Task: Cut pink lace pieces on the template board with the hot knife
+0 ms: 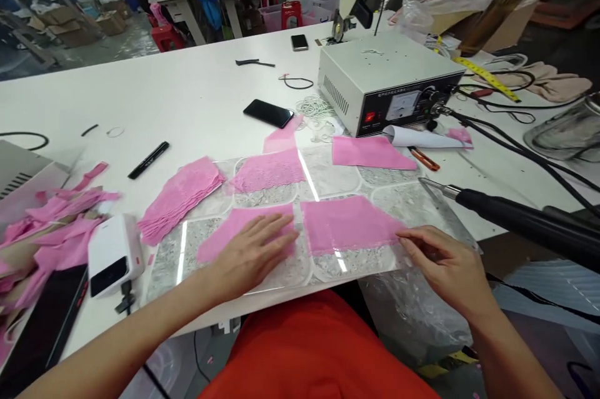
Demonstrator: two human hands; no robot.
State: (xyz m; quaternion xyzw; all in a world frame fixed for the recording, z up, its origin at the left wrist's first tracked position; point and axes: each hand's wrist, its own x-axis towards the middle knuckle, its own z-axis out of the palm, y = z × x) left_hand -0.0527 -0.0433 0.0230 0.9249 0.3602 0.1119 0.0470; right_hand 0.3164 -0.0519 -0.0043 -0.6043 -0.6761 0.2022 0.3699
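My left hand (pixel 260 249) lies flat with fingers stretched over a pink fabric piece (pixel 220 236) on the clear patterned mat (pixel 164 267). To its right is a second pink fabric piece (pixel 347 224), its right corner pinched between the thumb and forefinger of my right hand (pixel 434 261). Beyond my hands sits a lace-patterned pink piece (pixel 274 171), with a fanned stack of pink pieces (pixel 180 199) at its left. Another flat pink piece (pixel 370 153) rests at the mat's far right. A black pen-shaped tool with a metal tip (pixel 497 205) juts in above my right hand.
A grey power unit (pixel 389 67) with cables stands at the back right, an orange cutter (pixel 424 159) before it. A black phone (pixel 268 113) lies mid-table. On the left are a white power bank (pixel 115 249), a black marker (pixel 149 160) and pink scraps (pixel 65 230).
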